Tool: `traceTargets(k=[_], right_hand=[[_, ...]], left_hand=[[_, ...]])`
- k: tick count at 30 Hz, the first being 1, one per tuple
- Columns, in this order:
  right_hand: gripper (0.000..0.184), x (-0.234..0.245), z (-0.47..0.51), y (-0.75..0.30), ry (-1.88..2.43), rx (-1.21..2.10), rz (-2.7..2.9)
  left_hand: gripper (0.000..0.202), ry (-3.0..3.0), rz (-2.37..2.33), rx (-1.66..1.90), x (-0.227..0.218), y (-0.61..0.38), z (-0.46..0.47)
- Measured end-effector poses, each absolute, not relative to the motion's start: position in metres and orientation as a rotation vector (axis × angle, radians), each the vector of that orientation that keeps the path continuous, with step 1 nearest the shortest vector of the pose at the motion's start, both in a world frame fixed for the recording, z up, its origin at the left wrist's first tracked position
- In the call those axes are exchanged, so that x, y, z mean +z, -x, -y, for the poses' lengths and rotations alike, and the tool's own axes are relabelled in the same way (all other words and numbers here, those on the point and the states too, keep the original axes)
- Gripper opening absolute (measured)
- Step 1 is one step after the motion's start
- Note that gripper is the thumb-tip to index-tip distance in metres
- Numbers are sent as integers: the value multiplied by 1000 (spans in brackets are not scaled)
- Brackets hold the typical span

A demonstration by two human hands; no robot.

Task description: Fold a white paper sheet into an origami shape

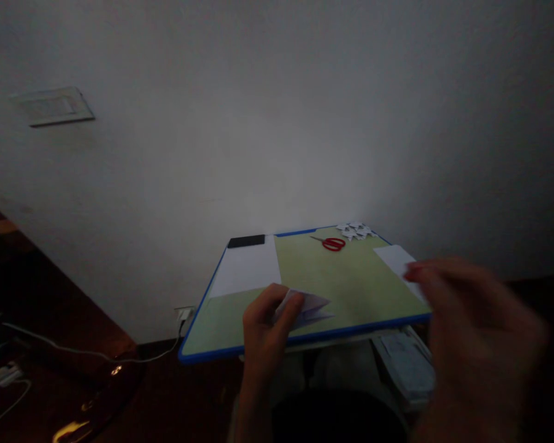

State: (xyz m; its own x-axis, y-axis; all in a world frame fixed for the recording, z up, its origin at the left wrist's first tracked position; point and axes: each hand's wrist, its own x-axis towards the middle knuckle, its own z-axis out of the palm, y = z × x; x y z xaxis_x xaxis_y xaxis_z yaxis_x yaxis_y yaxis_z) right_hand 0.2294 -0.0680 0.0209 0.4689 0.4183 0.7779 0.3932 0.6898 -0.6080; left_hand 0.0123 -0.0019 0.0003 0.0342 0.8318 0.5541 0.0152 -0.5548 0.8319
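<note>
My left hand (pixel 268 329) is closed around a piece of folded white paper (pixel 307 303), the thumb pressing on its near face. Two pointed ends of the paper stick out to the right, over the front part of the table. Off to the right, my right hand (pixel 471 326) is raised and blurred, thumb and fingers brought together in a pinch near the table's right edge. A reddish spot shows at the fingertips; whether it is a held thing I cannot tell. Red-handled scissors (pixel 333 244) lie farther back on the green tabletop (pixel 351 280).
Several small folded white paper shapes (pixel 356 231) sit at the back right corner. White sheets lie at the left (pixel 249 271) and right (pixel 397 259); a dark flat object (pixel 246 241) rests at the back left. A wall rises behind. A white cable (pixel 92 352) runs to a wall socket.
</note>
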Motion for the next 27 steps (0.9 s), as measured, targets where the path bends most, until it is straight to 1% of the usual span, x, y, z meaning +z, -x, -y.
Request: traceTargets(k=[2, 3, 5, 6, 7, 9, 13, 20, 22, 23, 26, 27], right_hand=[[5, 21, 42, -214, 868, 167, 1310], [5, 19, 33, -207, 865, 260, 1426], [12, 14, 21, -195, 847, 402, 1600], [9, 11, 19, -191, 825, 448, 1640], [10, 8, 18, -188, 820, 474, 1650], [10, 4, 19, -186, 818, 483, 1617], [6, 3, 18, -187, 826, 487, 1538], [12, 0, 16, -183, 875, 475, 1447], [13, -3, 15, -180, 905, 503, 1333], [14, -4, 14, -179, 909, 531, 1271], [19, -7, 11, -175, 888, 640, 1124], [21, -6, 11, -173, 882, 671, 1090]], left_hand=[[27, -1669, -864, 1589, 1, -14, 2], [27, -1679, -858, 1586, 2, -15, 3], [27, -1701, -849, 1595, 3, -17, 5], [27, -1718, -849, 1604, 4, -18, 6], [27, -1740, -853, 1612, 4, -19, 7], [24, -1774, -881, 1616, 4, -20, 8], [12, -1718, -953, 1675, -2, -23, 6], [20, -1673, -1023, 1629, -1, -20, 3], [27, -1625, -973, 1618, 1, -19, 4], [34, -1591, -915, 1615, 0, -19, 4], [69, -1446, -681, 1595, -3, -18, 2], [77, -1399, -628, 1588, -5, -19, 1]])
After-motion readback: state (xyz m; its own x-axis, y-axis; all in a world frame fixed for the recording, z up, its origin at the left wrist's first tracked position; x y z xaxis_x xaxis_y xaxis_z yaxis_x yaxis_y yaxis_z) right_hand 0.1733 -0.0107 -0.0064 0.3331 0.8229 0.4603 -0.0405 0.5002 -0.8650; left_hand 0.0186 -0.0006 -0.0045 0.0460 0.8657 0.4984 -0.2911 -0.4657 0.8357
